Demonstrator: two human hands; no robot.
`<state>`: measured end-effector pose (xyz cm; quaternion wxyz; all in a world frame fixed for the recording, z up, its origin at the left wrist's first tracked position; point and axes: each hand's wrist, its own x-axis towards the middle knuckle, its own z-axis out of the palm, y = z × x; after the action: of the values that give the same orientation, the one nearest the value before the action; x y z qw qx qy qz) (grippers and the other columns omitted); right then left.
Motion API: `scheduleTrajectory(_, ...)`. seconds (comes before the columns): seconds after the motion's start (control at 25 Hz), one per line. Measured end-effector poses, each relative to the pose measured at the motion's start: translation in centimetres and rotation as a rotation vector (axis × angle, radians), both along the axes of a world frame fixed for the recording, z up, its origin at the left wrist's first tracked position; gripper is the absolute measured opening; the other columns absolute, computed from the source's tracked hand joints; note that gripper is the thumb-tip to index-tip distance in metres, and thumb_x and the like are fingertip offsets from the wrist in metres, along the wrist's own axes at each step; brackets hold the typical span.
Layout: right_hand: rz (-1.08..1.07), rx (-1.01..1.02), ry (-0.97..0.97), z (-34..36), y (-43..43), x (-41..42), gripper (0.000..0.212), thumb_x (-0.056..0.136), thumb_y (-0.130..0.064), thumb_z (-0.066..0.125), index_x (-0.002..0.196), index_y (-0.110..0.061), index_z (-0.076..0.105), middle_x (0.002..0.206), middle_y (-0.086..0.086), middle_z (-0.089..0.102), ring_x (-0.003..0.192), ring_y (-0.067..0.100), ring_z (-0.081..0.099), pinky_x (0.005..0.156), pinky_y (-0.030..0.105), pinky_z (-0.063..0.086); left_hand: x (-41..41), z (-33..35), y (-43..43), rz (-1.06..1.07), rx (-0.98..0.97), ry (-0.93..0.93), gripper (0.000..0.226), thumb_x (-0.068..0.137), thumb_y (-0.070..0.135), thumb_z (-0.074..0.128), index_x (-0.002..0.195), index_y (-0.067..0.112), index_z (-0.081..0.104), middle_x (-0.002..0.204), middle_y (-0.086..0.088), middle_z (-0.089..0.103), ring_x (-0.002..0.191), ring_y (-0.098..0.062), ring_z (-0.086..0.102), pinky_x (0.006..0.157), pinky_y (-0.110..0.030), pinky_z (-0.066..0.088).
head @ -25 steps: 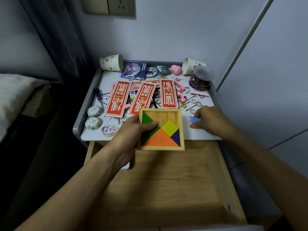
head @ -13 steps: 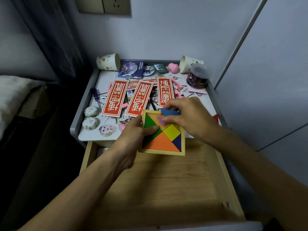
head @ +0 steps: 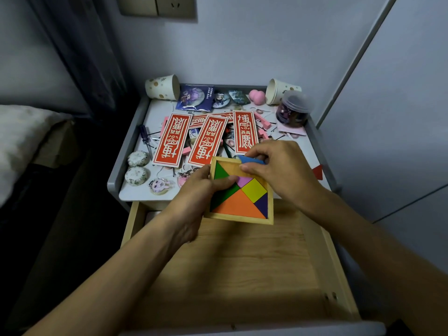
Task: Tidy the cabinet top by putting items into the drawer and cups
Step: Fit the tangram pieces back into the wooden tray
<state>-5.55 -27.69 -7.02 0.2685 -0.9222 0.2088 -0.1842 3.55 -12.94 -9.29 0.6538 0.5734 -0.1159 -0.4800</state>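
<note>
Head view: at frame centre, over the far end of the open drawer [head: 242, 275], the tray [head: 240, 218] is gripped at its left edge by the left hand [head: 194, 190]. The blue piece [head: 251, 160] is pinched by the right hand [head: 278, 170] over the tray's bare upper corner. The piece is best turned to match that gap and laid flat, the tray held level. Above, the cabinet top [head: 124, 158] is strewn with red cards [head: 171, 139]; two cups [head: 162, 87] lie tipped at its far corners. A socket [head: 174, 6] is set in the grey wall at the top
</note>
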Motion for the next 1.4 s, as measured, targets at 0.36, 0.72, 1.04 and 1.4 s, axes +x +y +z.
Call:
scheduleTrajectory(0.36,0.034,-0.073,0.000,-0.6,0.4,0.4,0.027,0.077,-0.026,0.079,0.103,-0.024,0.070,0.101,-0.011,0.057,0.075,0.001,0.046,0.078,0.028,0.046,0.0,-0.2,-0.1,0.032,0.049,-0.051,0.024,0.088,0.005,0.066,0.112,0.009,0.067,0.099,-0.012,0.075,0.088,-0.028,0.072,0.083,-0.039,0.058)
scheduleTrajectory(0.72,-0.020,0.465,0.143,-1.0,-1.4,-0.5,0.021,0.089,-0.027,0.068,0.110,-0.021,0.065,0.105,-0.002,0.070,0.096,0.013,0.066,0.089,0.043,0.055,0.2,0.2,-0.1,0.078,0.062,0.042,0.021,0.091,0.021,0.066,0.110,0.012,0.069,0.096,-0.010,0.076,0.083,-0.025,0.074,0.076,-0.036,0.060)
scheduleTrajectory(1.04,0.011,0.413,0.186,-1.1,-0.2,-0.2,0.010,0.095,-0.029,0.060,0.097,-0.021,0.065,0.085,-0.008,0.068,0.074,0.003,0.064,0.065,0.021,0.050,0.3,-0.4,-0.1,0.142,0.148,-0.073,0.024,0.086,0.024,0.073,0.105,0.010,0.070,0.093,-0.009,0.076,0.087,-0.028,0.073,0.084,-0.043,0.058)
scheduleTrajectory(1.4,-0.285,-0.298,0.670,-2.4,-9.6,-5.6,0.025,0.081,-0.008,0.072,0.104,-0.014,0.067,0.109,0.011,0.061,0.101,0.028,0.057,0.089,0.038,0.046,0.3,-0.6,-0.5,0.155,0.162,-0.082,0.020,0.088,0.027,0.071,0.103,0.013,0.068,0.092,-0.008,0.076,0.090,-0.029,0.072,0.091,-0.048,0.054)
